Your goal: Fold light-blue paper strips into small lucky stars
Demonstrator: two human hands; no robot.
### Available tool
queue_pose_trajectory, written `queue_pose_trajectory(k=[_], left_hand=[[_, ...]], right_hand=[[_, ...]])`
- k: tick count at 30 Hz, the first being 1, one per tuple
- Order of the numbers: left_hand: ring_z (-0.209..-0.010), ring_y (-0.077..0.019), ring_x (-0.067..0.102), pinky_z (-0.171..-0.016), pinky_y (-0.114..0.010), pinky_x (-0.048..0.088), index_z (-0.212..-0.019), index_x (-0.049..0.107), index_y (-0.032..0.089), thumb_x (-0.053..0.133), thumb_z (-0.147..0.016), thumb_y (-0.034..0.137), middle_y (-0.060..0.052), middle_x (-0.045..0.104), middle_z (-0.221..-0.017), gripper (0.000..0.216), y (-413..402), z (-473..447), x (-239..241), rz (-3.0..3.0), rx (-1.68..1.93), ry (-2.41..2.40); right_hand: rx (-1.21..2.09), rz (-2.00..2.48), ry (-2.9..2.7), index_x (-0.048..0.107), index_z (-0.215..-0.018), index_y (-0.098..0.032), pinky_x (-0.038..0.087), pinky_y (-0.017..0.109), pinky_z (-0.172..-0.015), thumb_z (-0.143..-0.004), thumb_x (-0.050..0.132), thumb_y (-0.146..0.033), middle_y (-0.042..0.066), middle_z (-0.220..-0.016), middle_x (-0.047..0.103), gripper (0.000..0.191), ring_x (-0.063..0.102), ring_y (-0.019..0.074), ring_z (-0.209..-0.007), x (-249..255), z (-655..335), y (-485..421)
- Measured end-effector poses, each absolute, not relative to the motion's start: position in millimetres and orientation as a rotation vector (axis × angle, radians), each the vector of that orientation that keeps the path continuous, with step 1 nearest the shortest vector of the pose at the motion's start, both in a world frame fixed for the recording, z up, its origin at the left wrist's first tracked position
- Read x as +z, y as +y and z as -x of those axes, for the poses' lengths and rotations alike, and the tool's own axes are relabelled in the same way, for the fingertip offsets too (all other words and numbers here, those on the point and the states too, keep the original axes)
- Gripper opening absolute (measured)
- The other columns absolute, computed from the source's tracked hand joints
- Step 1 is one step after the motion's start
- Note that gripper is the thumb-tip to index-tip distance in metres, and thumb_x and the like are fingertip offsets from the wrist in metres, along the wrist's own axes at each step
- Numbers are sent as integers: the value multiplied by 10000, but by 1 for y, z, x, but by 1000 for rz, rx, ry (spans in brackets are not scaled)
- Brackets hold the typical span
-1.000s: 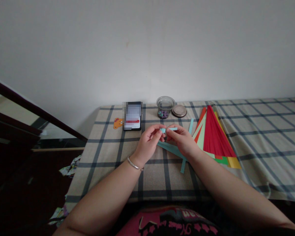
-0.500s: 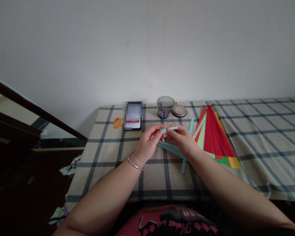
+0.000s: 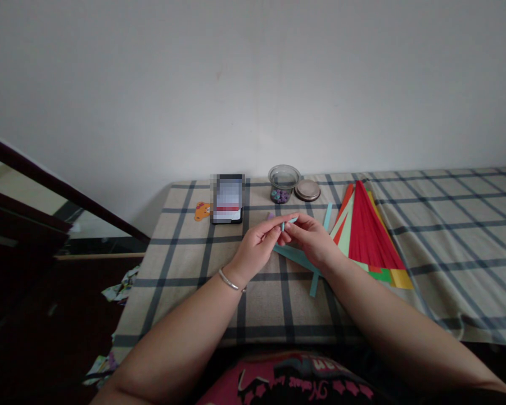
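Between my fingertips is a small folded light-blue paper strip, mostly covered by the fingers. My left hand pinches its left side, and my right hand is closed on its right side, the two hands touching. On the cloth beneath my hands lie more light-blue paper strips, partly covered by my right hand. A bit of purple paper shows just behind my left hand. Close to my right forearm is a fanned pile of coloured paper strips, red on top.
A clear plastic cup with small blue and purple pieces stands at the back beside a round lid. Left of it are a phone and an orange bear cutout. A checked cloth covers the table against the wall.
My hands have drawn closer together and turned the light-blue strip, so less of it sticks out on the right. The purple bit has come into view behind my left hand.
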State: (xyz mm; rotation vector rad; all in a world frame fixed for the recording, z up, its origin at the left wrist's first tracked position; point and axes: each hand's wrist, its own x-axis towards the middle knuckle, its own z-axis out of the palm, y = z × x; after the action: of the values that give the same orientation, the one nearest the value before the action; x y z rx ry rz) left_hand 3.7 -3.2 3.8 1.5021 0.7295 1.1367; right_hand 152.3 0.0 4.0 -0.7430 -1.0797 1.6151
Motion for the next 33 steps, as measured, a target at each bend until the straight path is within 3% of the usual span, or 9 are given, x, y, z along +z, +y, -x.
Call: queue_pose_trajectory(k=[18, 25, 33], left_hand=[[-717, -118, 599, -680, -240, 514, -1199, 585, 179, 444, -952, 334, -31, 644, -815, 324, -7, -3, 1, -1622, 1195, 820], [-669, -95, 586, -649, -228, 501, -966, 557, 180, 510, -915, 335, -1, 602, -815, 170, -4, -5, 2, -1504, 1279, 913], [-642, -107, 576, -633, -240, 486, -922, 581, 172, 556, -882, 326, 21, 579, -669, 161, -1, -6, 2, -1324, 1232, 748]], right_hand=[[1606, 788, -1055, 602, -686, -195, 457, 284, -630, -701, 777, -388, -47, -554, 578, 260, 580, 118, -575, 7, -150, 0], [1495, 911, -1129, 625, -690, -189, 391, 253, -566, -679, 775, -440, -30, -597, 622, 293, 523, 101, -557, 6, -151, 0], [1583, 883, -1113, 637, -731, -198, 438, 288, -650, -720, 742, -457, -23, -633, 630, 280, 566, 128, -626, 3, -153, 0]])
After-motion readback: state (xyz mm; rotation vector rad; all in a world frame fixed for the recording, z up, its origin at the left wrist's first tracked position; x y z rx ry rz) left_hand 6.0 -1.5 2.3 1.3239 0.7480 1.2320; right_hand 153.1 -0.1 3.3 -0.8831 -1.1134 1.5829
